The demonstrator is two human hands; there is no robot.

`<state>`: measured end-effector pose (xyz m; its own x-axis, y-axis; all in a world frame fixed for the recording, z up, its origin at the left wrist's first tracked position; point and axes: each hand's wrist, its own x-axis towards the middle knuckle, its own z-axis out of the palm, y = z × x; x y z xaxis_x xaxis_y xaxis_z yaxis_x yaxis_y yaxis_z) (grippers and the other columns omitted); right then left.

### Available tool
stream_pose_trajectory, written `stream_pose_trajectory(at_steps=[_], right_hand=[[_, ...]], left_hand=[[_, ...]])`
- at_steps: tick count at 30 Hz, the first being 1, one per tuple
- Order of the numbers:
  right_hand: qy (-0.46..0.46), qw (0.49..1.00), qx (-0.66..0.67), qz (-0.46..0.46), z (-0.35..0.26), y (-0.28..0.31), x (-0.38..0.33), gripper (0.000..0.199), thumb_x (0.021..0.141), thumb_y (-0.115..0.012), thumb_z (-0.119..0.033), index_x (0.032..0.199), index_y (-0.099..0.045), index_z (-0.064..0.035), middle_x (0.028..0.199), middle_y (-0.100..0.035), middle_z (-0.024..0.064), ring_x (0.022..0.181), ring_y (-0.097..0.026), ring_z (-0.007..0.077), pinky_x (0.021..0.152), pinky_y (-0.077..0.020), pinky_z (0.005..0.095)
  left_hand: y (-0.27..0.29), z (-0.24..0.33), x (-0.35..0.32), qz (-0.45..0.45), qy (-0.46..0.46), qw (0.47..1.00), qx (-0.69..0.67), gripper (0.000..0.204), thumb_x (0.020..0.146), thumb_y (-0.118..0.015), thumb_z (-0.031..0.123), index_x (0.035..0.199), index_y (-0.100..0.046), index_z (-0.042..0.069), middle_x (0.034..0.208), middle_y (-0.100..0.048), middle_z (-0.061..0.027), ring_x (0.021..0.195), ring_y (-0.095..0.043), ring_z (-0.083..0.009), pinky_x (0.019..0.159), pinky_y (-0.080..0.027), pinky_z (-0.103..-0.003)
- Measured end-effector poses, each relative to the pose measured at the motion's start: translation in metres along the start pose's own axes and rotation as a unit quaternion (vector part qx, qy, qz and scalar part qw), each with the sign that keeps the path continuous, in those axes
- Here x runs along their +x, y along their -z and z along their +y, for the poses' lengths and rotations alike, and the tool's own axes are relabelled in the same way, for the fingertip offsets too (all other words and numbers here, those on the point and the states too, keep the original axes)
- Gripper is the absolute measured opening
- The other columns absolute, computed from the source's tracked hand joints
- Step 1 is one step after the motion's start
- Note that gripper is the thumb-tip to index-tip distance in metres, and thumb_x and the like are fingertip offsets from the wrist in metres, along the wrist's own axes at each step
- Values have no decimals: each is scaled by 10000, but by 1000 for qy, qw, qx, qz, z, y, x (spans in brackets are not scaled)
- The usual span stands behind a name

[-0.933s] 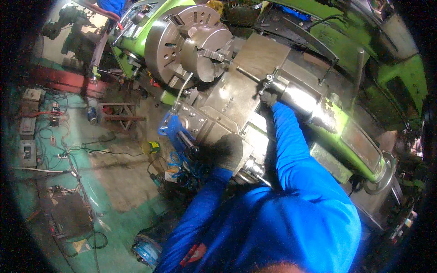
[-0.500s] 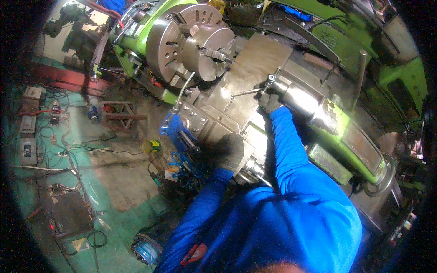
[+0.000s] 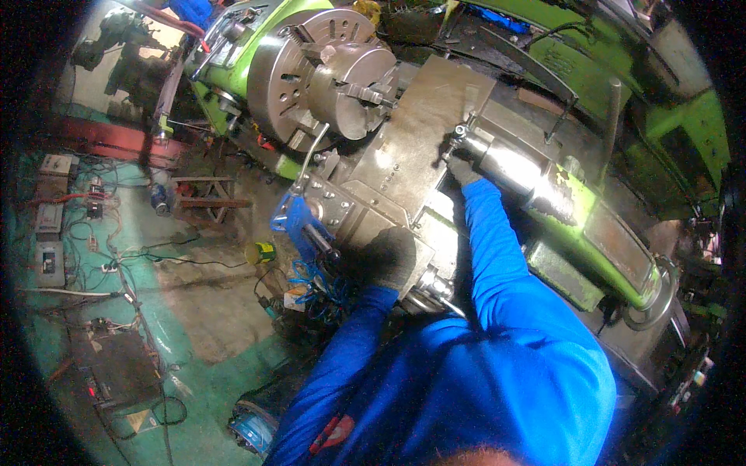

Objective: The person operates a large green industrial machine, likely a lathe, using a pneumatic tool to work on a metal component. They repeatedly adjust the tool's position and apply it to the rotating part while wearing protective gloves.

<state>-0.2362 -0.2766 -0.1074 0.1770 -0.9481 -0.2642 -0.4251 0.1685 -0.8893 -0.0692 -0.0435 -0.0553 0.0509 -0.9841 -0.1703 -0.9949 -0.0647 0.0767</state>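
At the end of the lathe's shiny tailstock quill (image 3: 509, 167), my right hand (image 3: 464, 169), in a dark grey glove, is closed on a short metal handle (image 3: 448, 154). The handle sits just below a round-headed metal fitting (image 3: 460, 132). Part of the grip is hidden by the glove. My left hand (image 3: 391, 258), in a dark work glove, rests on the near side of the carriage. Shadow hides its fingers. A flat steel slide (image 3: 423, 116) lies between the quill and the large round chuck (image 3: 347, 89).
Left of my left hand a blue bracket (image 3: 294, 223) stands by a metal lever (image 3: 315, 147). Blue hose coils (image 3: 311, 283) hang below it. A handwheel (image 3: 657, 295) is at the tailstock's far end. Cables and grey boxes (image 3: 51, 262) lie on the green floor.
The thin rod that pointed left from beside my right hand over the slide no longer shows there. The right hand has shifted slightly; the left hand stays in place.
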Motion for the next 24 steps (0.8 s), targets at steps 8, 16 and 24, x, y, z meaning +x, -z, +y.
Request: stream_pose_trajectory(at_steps=[8,16,24], right_hand=[[-58,993,-82,59,3,24,-45,650,1024,-540,-554,1512,-547,-126,1511,-563,197,1440,-489,328,1198,-373,469],[41,964,-252,78,33,53,-88,744,1030,-533,-488,1660,-322,-153,1682,-374,205,1449,-498,405,1221,-380,475],[77,991,-50,98,25,40,-134,478,1007,-659,-201,1483,-617,-196,1421,-669,150,1222,-695,349,1065,-548,445]], left_hand=[[-27,1,13,-23,-49,997,63,206,971,-566,178,975,-746,76,923,-710,-156,852,-665,-317,755,-505,-460],[-46,-3,14,25,-99,990,100,175,910,-647,169,852,-780,69,877,-758,-177,834,-761,-345,709,-620,-458],[-22,2,4,21,-21,997,72,127,904,-663,135,946,-773,86,902,-745,-141,848,-721,-293,761,-570,-439]])
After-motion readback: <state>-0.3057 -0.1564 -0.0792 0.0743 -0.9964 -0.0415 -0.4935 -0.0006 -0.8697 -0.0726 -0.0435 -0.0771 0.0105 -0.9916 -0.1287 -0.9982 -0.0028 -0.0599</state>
